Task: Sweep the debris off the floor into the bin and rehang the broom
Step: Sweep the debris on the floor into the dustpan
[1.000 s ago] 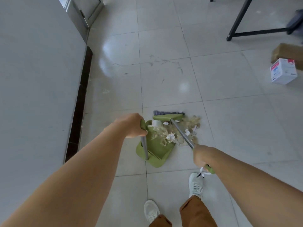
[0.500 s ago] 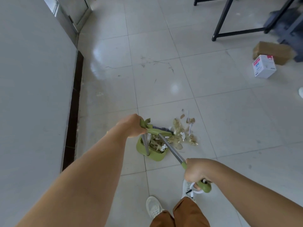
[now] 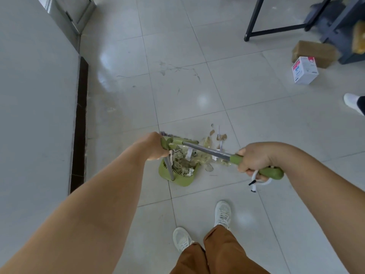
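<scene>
The person's left hand (image 3: 156, 146) is gripping the dustpan (image 3: 177, 173) handle while the right hand (image 3: 253, 160) is clenching the broom (image 3: 207, 151), and short, low strokes should be drawing the scraps (image 3: 219, 137) lying just beyond the pan inward.

Pale tiled floor (image 3: 246, 91) bears a green dustpan (image 3: 184, 179), scattered debris (image 3: 219, 137), two boxes (image 3: 305, 70).
</scene>
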Demonstrator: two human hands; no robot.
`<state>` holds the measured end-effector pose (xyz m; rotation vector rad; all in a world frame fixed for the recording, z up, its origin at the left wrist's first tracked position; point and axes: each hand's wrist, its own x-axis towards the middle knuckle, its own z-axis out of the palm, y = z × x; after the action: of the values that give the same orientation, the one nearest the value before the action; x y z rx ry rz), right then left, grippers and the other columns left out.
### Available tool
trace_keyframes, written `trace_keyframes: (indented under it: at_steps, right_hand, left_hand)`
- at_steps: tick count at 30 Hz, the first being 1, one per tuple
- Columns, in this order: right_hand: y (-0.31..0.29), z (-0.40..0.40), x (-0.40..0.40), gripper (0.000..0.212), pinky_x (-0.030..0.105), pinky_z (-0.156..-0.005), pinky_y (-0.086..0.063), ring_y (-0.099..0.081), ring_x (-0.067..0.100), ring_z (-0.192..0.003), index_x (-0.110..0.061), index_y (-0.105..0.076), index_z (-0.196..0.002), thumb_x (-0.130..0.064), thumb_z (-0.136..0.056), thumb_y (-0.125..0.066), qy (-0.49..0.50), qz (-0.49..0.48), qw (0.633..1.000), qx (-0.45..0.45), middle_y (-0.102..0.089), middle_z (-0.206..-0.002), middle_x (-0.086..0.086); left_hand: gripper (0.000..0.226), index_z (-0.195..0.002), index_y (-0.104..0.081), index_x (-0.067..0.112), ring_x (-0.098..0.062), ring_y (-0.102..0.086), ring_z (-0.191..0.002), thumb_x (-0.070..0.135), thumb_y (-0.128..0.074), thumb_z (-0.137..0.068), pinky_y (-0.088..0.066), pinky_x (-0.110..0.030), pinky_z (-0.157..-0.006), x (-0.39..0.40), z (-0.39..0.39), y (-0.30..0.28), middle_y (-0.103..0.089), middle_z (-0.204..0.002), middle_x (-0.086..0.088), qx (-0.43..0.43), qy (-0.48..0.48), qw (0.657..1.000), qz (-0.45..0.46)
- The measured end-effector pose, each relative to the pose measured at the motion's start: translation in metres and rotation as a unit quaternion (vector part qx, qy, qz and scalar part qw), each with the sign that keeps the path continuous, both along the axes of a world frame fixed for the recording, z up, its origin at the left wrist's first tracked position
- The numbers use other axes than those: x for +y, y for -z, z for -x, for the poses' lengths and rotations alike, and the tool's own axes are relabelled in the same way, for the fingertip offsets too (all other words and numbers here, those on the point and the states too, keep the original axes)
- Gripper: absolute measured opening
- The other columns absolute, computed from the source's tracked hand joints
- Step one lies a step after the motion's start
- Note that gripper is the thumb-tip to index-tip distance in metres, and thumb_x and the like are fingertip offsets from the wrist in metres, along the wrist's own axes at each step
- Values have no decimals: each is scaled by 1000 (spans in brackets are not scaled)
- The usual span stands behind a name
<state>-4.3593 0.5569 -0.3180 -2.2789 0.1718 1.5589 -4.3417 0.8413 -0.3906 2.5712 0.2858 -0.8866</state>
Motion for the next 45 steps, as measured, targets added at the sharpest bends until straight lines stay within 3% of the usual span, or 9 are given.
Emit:
trace_keyframes:
  at_steps: [3, 7, 16, 21, 24, 32, 37, 40, 45]
  right_hand:
    - [-14, -3, -15, 28, 23, -41, -41, -45, 20, -38, 5, -55, -116, -3, -90, -53, 55, -12, 998, -20, -53, -47, 6]
    - [-18, -4, -31, 9, 21, -40, -40, -44, 19, -34, -5, -53, -100, -2, -91, -52, 105, -5, 994, -33, -50, -57, 10]
    - [36, -10, -33, 17, 33, -67, -39, -46, 24, -62, 2, -56, -69, -4, -83, -50, 206, 42, 977, -45, -55, -59, 15]
    - [56, -12, 0, 27, 16, -36, -34, -42, 13, -27, -4, -51, -63, 5, -86, -41, 341, -18, 940, 0, -47, -34, 5]
    - [66, -24, 28, 22, 11, -30, -26, -37, 11, -26, -6, -49, -75, 1, -92, -38, 386, -35, 922, 20, -50, -45, 5]
    - [65, -32, 78, 27, 14, -39, -21, -35, 11, -38, -18, -41, -89, 6, -85, -29, 352, -101, 926, 88, -52, -55, 2]
    - [27, -33, 48, 34, 14, -36, -23, -32, 15, -27, -2, -51, -46, 3, -80, -48, 313, -82, 946, -1, -40, -37, 6]
    - [16, -40, 36, 31, 15, -36, -29, -37, 17, -32, -2, -50, -49, 4, -80, -49, 264, -48, 962, -44, -44, -41, 7]
    - [34, -65, 28, 24, 32, -62, -44, -48, 24, -52, 1, -53, -55, 4, -79, -52, 196, 19, 977, -84, -53, -56, 15]
  left_hand:
    - [8, -81, -69, 13, -22, -57, -63, 21, -69, -79, -46, -29, -61, 5, 2, 4, -62, -65, -3, 3, 0, 1000, -2]
    - [10, -78, -67, 18, -25, -60, -70, 25, -73, -76, -55, -37, -70, 11, 1, 11, -62, -73, -4, -6, 7, 1000, -3]
    - [8, -83, -70, 19, -22, -56, -65, 24, -73, -79, -46, -29, -61, 25, 4, 11, -63, -74, -3, 0, 35, 999, 10]
    - [18, -99, -70, 20, -22, -60, -75, 23, -72, -81, -51, -33, -70, 37, 3, 6, -66, -83, -2, 15, 84, 996, 3]
    - [22, -104, -70, 24, -24, -63, -82, 24, -72, -82, -52, -34, -74, 40, 1, 4, -65, -84, 1, 20, 98, 995, -13]
    - [27, -108, -70, 21, -25, -63, -84, 25, -72, -81, -54, -37, -80, 37, -8, 3, -62, -84, 1, 15, 87, 996, -20]
    - [32, -113, -68, 24, -24, -62, -86, 28, -72, -82, -53, -34, -76, 35, -10, -1, -61, -85, 3, 15, 82, 996, -29]
    - [32, -113, -68, 24, -22, -58, -81, 31, -72, -83, -44, -30, -68, 30, -12, -5, -58, -81, 5, 11, 83, 996, -39]
    - [40, -120, -65, 28, -23, -60, -87, 39, -73, -82, -47, -32, -76, 30, -12, -8, -64, -96, 3, 14, 85, 994, -73]
